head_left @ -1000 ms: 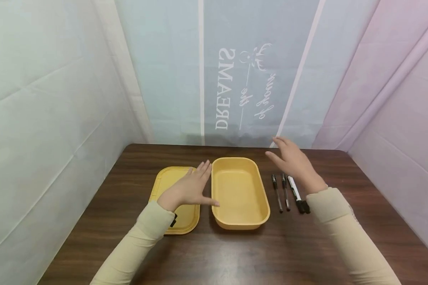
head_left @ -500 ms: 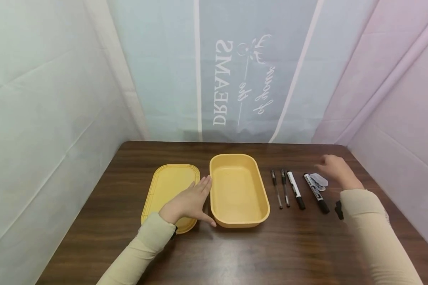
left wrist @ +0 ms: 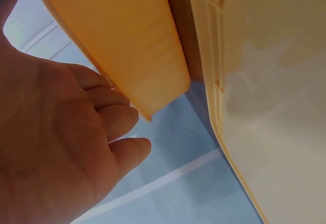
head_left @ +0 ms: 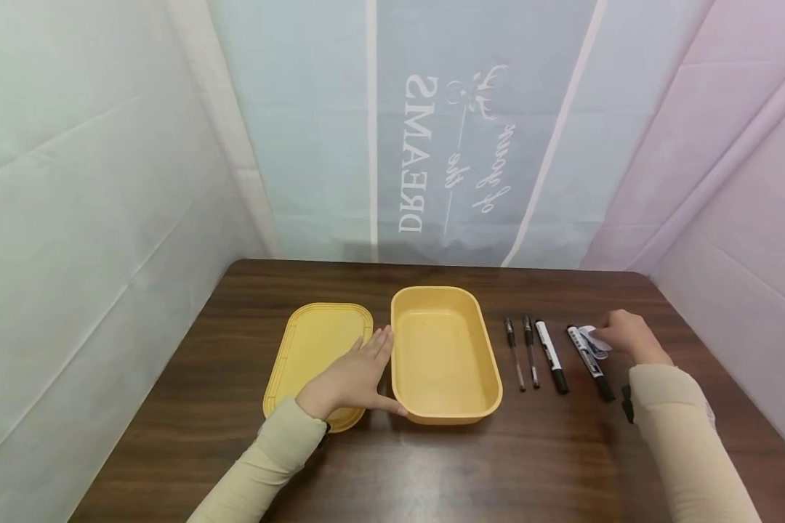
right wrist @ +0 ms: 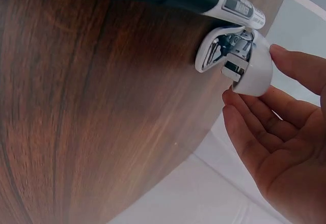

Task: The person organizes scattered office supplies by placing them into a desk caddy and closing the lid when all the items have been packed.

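Note:
In the head view my left hand (head_left: 352,374) is spread, its fingertips and thumb at the left side of the yellow box (head_left: 441,356). The left wrist view shows the fingers touching the box rim (left wrist: 91,56). Beneath that hand lies a flat yellow lid (head_left: 320,341). At the right of the table my right hand (head_left: 631,335) pinches a small white device with metal parts (right wrist: 257,66) between thumb and fingertips; it looks like a mini stapler. The device sits at the table surface beside a thick white marker with a black cap (head_left: 590,363).
Between box and thick marker lie two slim clear pens with black caps (head_left: 515,356) and a thinner white marker (head_left: 552,357). The dark wooden table (head_left: 432,472) meets pale cloth walls (head_left: 105,181) at its left, back and right.
My right hand has moved right from above the pens to the small white device and now grips it. My left hand has shifted slightly nearer along the box's left side.

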A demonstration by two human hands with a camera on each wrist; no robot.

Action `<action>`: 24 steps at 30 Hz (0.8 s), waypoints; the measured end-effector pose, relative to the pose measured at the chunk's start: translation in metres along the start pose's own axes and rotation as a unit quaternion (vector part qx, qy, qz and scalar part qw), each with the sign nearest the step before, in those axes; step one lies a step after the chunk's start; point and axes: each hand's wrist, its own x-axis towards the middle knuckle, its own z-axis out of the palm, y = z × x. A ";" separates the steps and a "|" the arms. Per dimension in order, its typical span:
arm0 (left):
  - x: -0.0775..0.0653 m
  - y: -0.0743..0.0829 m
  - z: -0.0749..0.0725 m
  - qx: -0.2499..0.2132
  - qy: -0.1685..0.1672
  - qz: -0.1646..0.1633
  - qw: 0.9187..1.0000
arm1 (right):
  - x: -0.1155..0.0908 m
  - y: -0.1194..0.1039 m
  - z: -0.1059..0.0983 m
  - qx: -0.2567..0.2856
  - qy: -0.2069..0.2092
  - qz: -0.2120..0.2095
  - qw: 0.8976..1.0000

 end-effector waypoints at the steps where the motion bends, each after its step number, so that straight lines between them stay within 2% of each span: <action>1: 0.000 0.000 0.001 0.005 0.004 -0.001 1.000 | 0.000 0.000 0.001 0.001 -0.002 0.002 1.000; 5: 0.003 0.003 0.009 0.032 0.030 -0.010 0.999 | 0.000 0.001 0.003 -0.003 -0.005 -0.002 1.000; 10: 0.004 0.010 0.020 0.044 0.062 -0.029 0.997 | 0.000 0.000 0.011 0.004 0.005 -0.006 1.000; 15: 0.005 0.013 0.025 0.050 0.068 -0.043 0.995 | -0.001 -0.001 0.017 -0.001 0.028 -0.001 1.000; 24: 0.005 0.014 0.025 0.042 0.066 -0.043 0.996 | 0.000 -0.003 0.023 0.000 0.054 0.014 0.998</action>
